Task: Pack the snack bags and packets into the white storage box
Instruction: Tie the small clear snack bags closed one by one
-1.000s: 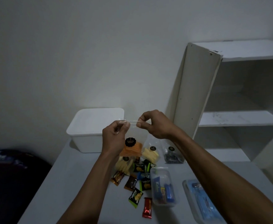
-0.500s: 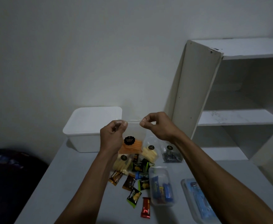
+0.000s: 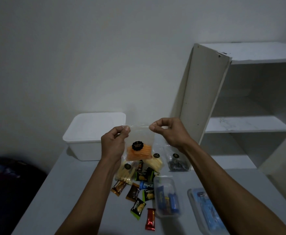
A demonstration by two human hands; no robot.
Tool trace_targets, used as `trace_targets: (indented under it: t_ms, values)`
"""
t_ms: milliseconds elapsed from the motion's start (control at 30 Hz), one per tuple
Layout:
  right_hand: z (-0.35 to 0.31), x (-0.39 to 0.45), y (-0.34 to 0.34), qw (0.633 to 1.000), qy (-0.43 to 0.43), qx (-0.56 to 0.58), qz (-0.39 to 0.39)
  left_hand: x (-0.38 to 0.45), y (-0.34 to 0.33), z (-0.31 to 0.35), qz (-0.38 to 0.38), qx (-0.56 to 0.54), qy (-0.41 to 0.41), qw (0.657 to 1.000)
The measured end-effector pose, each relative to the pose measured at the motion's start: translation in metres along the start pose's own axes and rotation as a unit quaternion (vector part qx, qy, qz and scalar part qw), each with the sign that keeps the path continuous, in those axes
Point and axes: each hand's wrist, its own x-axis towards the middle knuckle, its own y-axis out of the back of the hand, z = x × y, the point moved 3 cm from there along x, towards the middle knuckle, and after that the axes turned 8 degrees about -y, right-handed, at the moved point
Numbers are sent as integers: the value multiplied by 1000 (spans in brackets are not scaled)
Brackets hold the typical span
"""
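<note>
A clear bag of orange chips (image 3: 139,151) with a black round label hangs in the air above the table. My left hand (image 3: 116,141) pinches its top left corner and my right hand (image 3: 169,132) pinches the top right corner. The white storage box (image 3: 94,134) stands behind my left hand, at the table's back left. Below the held bag lie two bags of yellow sticks (image 3: 126,173), a bag of dark snacks (image 3: 177,162) and several small packets (image 3: 138,208).
A clear lidded tub (image 3: 166,197) with blue packets stands at centre right, and a second clear container (image 3: 206,212) lies further right. A white shelf unit (image 3: 240,106) fills the right side. A dark object (image 3: 8,184) sits left of the grey table (image 3: 57,192).
My hands have spread slightly apart along the bag's top edge. The bag hangs in the same place above the pile.
</note>
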Motion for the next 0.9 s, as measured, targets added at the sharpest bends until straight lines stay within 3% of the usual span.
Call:
trace_targets:
  t_ms: [167,300,500,733,900]
  values:
    - [7,-1,2,1000,1,7,29,-2,-7,1,24,-15,17,999]
    - [8,0,8,999,13,5,43,-3,-7,3,4,18,-14,1000]
    - [4,-7,5,999,-11,24,-43,-2,-13,7,-4,54,-60,997]
    - [-13,0,-5,994,22,-85,-71,-7,-20,3,-80,95,-67,990]
    - [-9,0,-8,992,13,-96,-83,-7,-20,4,-76,115,-69,988]
